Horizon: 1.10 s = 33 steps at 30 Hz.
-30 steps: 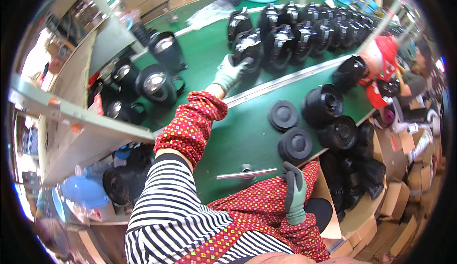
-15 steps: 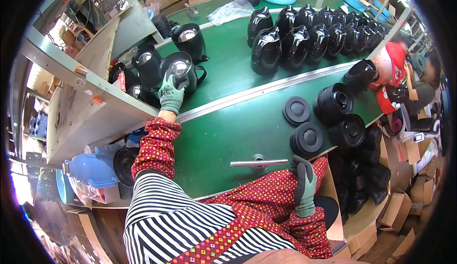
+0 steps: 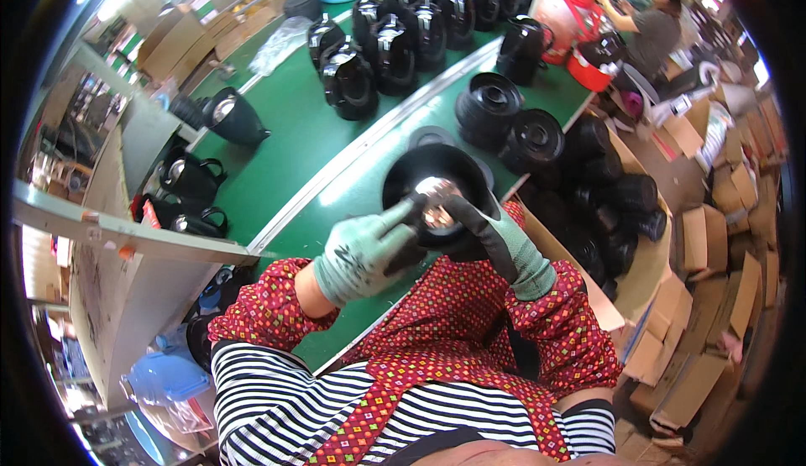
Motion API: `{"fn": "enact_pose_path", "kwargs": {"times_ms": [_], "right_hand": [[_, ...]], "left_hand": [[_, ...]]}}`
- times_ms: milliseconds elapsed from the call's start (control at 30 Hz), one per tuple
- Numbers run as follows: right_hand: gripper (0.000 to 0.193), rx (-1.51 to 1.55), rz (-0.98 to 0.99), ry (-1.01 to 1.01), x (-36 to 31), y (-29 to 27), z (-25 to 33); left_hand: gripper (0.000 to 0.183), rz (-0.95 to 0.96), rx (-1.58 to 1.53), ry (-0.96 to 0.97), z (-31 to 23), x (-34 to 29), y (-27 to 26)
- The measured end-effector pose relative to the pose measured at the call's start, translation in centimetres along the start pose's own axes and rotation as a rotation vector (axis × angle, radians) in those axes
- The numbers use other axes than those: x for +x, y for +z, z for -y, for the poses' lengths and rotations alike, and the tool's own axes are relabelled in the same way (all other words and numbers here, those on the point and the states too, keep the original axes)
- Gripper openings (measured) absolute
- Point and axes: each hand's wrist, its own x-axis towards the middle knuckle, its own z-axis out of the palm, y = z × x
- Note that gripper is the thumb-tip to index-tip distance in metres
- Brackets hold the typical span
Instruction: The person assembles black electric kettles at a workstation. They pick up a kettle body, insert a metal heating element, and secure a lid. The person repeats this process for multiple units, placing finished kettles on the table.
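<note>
A black jug [image 3: 403,172] with a shiny metal centre is held in front of me over the green table. My left hand [image 3: 361,252], in a green knitted glove with dark fingertips, closes on its near left rim. From the right, my gloved right hand [image 3: 508,248] grips the same rim, thumb and fingers bent toward the metal centre. The jug's handle is out of sight. Just beyond it are stacked black round lids [image 3: 487,105] and another black lid stack [image 3: 535,140].
Rows of glossy black jugs [image 3: 395,50] stand at the back. More open black jugs [image 3: 191,176] sit at left by a pale metal frame [image 3: 143,235]. At right is a carton [image 3: 646,298] of black parts; a person [image 3: 659,25] works beyond a red container [image 3: 567,4].
My left hand has brought a jug from the left side to the middle. My right hand has risen from my lap to hold it too. The view has swung right.
</note>
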Motion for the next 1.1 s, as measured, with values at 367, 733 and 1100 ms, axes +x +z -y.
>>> {"fn": "enact_pose_path", "kwargs": {"times_ms": [367,733,1100], "right_hand": [[0.089,0.33,0.034,-0.041,-13.8,-13.9,-7.9],[0.096,0.227,0.46,0.205,-4.5,-7.2,-1.2],[0.108,-1.623,-0.194,-0.124,11.9,-8.3,-10.4]], "left_hand": [[0.074,0.158,-1.406,-0.83,0.6,-1.8,7.7],[0.075,0.255,-2.154,-0.615,0.5,-4.7,12.1],[0.063,-0.095,-1.943,-0.842,4.9,-8.5,11.3]]}}
